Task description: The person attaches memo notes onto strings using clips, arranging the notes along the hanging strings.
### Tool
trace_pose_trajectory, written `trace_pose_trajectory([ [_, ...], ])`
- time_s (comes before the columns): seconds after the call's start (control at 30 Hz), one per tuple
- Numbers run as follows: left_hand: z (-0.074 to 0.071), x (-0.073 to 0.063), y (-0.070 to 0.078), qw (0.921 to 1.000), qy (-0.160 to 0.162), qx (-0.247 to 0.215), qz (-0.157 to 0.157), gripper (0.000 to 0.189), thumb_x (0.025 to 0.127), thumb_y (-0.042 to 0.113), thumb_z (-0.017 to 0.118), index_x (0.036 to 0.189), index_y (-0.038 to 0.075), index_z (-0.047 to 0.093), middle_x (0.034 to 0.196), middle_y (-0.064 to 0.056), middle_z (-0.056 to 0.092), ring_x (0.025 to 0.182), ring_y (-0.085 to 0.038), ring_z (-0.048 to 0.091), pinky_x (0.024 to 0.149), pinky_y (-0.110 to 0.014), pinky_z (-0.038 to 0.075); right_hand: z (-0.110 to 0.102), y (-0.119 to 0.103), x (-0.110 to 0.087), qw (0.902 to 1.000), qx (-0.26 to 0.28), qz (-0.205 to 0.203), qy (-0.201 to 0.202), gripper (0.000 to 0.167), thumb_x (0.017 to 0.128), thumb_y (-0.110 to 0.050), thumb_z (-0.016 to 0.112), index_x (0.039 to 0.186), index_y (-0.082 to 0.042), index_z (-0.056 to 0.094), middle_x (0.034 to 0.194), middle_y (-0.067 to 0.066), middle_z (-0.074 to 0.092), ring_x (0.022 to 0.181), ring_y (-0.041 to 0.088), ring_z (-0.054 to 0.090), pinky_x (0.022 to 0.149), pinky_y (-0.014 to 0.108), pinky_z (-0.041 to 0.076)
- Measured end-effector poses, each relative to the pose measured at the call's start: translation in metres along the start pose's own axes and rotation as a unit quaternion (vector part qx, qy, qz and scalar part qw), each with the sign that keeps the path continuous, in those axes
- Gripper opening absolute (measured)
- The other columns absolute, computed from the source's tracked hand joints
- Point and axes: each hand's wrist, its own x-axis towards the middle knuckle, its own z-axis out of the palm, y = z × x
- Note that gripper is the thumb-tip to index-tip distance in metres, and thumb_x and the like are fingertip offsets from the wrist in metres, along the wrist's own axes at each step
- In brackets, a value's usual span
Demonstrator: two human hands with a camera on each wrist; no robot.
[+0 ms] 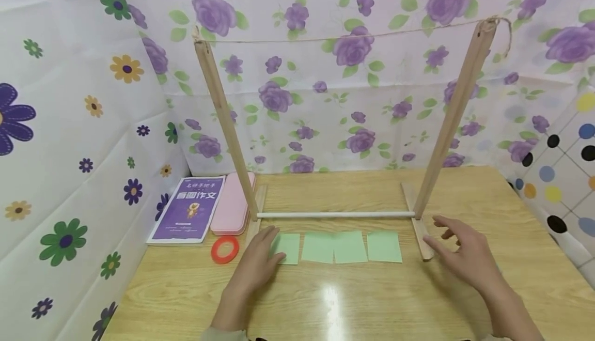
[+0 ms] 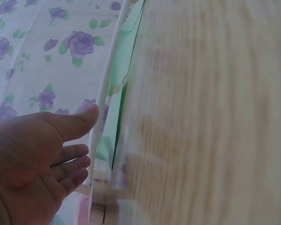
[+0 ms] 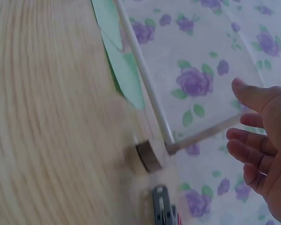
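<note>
Several light green paper pieces (image 1: 350,248) lie in a row on the wooden table, in front of a wooden stand. My left hand (image 1: 255,258) overlaps the leftmost green piece (image 1: 290,248) in the head view, hiding part of it. In the left wrist view its thumb and fingers are relaxed, with nothing between them. My right hand (image 1: 467,256) hovers beside the stand's right foot (image 1: 422,243), fingers loosely bent and holding nothing. The stand has two leaning posts (image 1: 457,108), a white rod (image 1: 334,215) low between them and a thin string (image 1: 344,37) across their tops.
Left of the stand lie a purple book (image 1: 188,212), a pink case (image 1: 231,206) and a red tape ring (image 1: 225,249). A dark grey tool (image 3: 161,201) shows near the right foot in the right wrist view. Flowered cloth (image 1: 302,103) hangs behind the table.
</note>
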Motion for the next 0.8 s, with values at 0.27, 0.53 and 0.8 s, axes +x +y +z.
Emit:
trace_pose_trajectory([
  [0.27,0.003,0.011,0.0,0.9994,-0.032,0.012,0.0,0.061,0.088,0.007,0.078,0.144,0.0,0.053,0.147,-0.022,0.05,0.138,-0.041,0.044,0.118,-0.054,0.037,-0.022,0.037,-0.02,0.9954,-0.024,0.088,-0.028,0.042,0.091,-0.025,0.079,0.123,-0.001,0.067,0.1,0.016,0.072,0.055,0.003,0.045,0.041,0.022,0.035],
  [0.53,0.003,0.012,0.0,0.9997,-0.02,-0.001,-0.011,0.067,0.084,0.004,0.081,0.145,0.004,0.052,0.136,-0.018,0.057,0.128,-0.037,0.052,0.112,-0.054,0.043,-0.042,0.076,-0.042,0.9824,-0.038,0.165,-0.08,0.047,0.096,-0.033,0.073,0.128,-0.001,0.065,0.11,0.02,0.071,0.071,-0.01,0.052,0.048,0.022,0.046],
  [0.8,0.001,0.01,-0.002,0.9993,0.004,-0.027,-0.024,0.071,0.081,-0.003,0.081,0.145,0.008,0.053,0.132,-0.015,0.063,0.123,-0.036,0.059,0.108,-0.053,0.049,-0.047,0.102,-0.053,0.9651,-0.045,0.175,-0.189,0.041,0.097,-0.026,0.072,0.126,0.002,0.064,0.105,0.016,0.072,0.08,0.014,0.064,0.061,0.028,0.053],
])
